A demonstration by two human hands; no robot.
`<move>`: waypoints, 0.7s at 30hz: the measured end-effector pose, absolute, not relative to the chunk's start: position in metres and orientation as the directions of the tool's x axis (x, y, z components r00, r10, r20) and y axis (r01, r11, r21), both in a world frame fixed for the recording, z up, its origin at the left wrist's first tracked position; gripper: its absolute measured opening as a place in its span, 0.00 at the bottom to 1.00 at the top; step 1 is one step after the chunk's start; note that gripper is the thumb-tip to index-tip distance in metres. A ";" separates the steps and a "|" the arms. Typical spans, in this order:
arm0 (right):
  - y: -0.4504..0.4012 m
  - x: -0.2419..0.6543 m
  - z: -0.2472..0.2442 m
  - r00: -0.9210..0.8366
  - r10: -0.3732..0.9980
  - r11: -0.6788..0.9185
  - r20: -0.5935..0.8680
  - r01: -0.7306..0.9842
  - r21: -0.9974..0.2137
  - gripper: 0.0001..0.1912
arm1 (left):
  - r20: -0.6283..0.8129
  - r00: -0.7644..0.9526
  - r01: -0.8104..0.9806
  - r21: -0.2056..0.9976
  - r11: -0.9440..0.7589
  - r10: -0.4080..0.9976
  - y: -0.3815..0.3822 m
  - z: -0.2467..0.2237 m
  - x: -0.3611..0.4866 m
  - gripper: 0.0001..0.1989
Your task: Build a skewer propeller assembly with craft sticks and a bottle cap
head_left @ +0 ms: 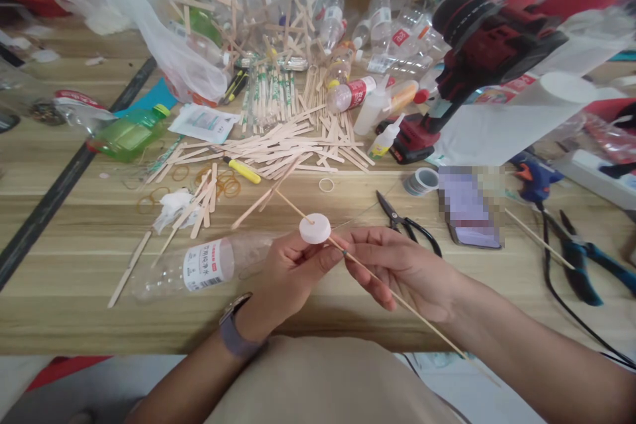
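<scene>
A thin wooden skewer (422,318) slants from the middle of the table down toward my right forearm. A white bottle cap (315,230) is threaded on it near its upper end. My left hand (293,271), with a watch on the wrist, is closed around the skewer just below the cap, thumb on top and fingers partly hidden. The fingers of my right hand (402,268) pinch the same skewer beside the left thumb, where a small bluish spot shows. A clear plastic bottle (171,271) lies on its side left of my left hand.
Flat wooden sticks (278,146) lie heaped beyond my hands, with plastic bottles (397,40) behind. Scissors (402,222), a roll of tape (421,181) and a phone (470,209) lie to the right. A red-black power drill (477,59) stands farther back, and pliers (581,265) lie far right.
</scene>
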State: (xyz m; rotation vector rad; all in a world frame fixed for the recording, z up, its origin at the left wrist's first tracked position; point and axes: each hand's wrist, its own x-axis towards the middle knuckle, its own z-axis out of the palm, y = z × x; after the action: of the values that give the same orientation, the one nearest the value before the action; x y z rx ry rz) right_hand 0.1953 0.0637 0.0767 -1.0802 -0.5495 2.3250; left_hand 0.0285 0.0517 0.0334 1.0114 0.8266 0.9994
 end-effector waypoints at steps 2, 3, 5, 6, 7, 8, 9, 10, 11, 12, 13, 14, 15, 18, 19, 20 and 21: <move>0.063 0.196 0.076 -0.567 0.579 -0.803 -0.586 -0.272 -0.530 0.12 | -0.071 0.372 -0.301 0.934 0.192 0.926 0.053 0.034 0.028 0.14; 0.063 0.197 0.075 -0.575 0.571 -0.809 -0.586 -0.270 -0.523 0.12 | -0.061 0.384 -0.310 0.931 0.191 0.921 0.053 0.034 0.028 0.14; 0.063 0.197 0.075 -0.581 0.562 -0.814 -0.588 -0.263 -0.518 0.12 | -0.048 0.383 -0.313 0.933 0.179 0.922 0.054 0.035 0.028 0.13; 0.063 0.198 0.075 -0.579 0.560 -0.815 -0.592 -0.258 -0.519 0.12 | -0.050 0.376 -0.305 0.936 0.175 0.925 0.053 0.035 0.028 0.12; 0.063 0.198 0.075 -0.573 0.560 -0.816 -0.598 -0.254 -0.520 0.12 | -0.055 0.369 -0.296 0.939 0.173 0.928 0.053 0.035 0.028 0.13; 0.063 0.198 0.075 -0.568 0.559 -0.816 -0.604 -0.249 -0.522 0.12 | -0.060 0.369 -0.286 0.942 0.175 0.928 0.053 0.036 0.028 0.13; 0.063 0.197 0.076 -0.566 0.558 -0.817 -0.607 -0.244 -0.523 0.12 | -0.067 0.375 -0.275 0.944 0.180 0.925 0.052 0.036 0.027 0.13; 0.063 0.197 0.076 -0.568 0.555 -0.818 -0.608 -0.238 -0.523 0.12 | -0.074 0.385 -0.264 0.946 0.186 0.920 0.052 0.036 0.027 0.14; 0.062 0.196 0.076 -0.572 0.551 -0.819 -0.608 -0.234 -0.523 0.12 | -0.078 0.394 -0.255 0.948 0.190 0.916 0.052 0.037 0.026 0.14; 0.062 0.196 0.077 -0.574 0.547 -0.822 -0.609 -0.230 -0.522 0.12 | -0.080 0.399 -0.245 0.951 0.190 0.913 0.051 0.037 0.025 0.13; 0.062 0.195 0.077 -0.576 0.544 -0.824 -0.611 -0.226 -0.520 0.12 | -0.083 0.399 -0.232 0.954 0.188 0.913 0.051 0.038 0.024 0.13; 0.061 0.194 0.077 -0.576 0.541 -0.826 -0.613 -0.225 -0.518 0.12 | -0.087 0.392 -0.219 0.958 0.185 0.916 0.050 0.038 0.023 0.12; 0.061 0.194 0.077 -0.575 0.539 -0.827 -0.615 -0.222 -0.517 0.12 | -0.089 0.385 -0.206 0.962 0.180 0.919 0.050 0.039 0.022 0.11; 0.060 0.193 0.074 -0.565 0.543 -0.823 -0.621 -0.212 -0.527 0.13 | -0.111 0.370 -0.174 0.967 0.186 0.922 0.049 0.040 0.021 0.09; 0.059 0.193 0.073 -0.557 0.550 -0.818 -0.622 -0.208 -0.536 0.13 | -0.123 0.361 -0.167 0.967 0.193 0.924 0.049 0.041 0.021 0.09; 0.060 0.193 0.072 -0.545 0.558 -0.811 -0.625 -0.200 -0.550 0.13 | -0.138 0.350 -0.159 0.966 0.204 0.927 0.048 0.041 0.022 0.09; 0.060 0.194 0.071 -0.532 0.569 -0.802 -0.627 -0.190 -0.567 0.13 | -0.155 0.336 -0.152 0.964 0.216 0.929 0.048 0.042 0.022 0.08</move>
State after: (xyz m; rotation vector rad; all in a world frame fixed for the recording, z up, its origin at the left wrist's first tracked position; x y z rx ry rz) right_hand 0.1939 0.0597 0.0708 -1.1826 -0.6105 2.3367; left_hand 0.0224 0.0485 0.0420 1.0752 0.9216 0.9187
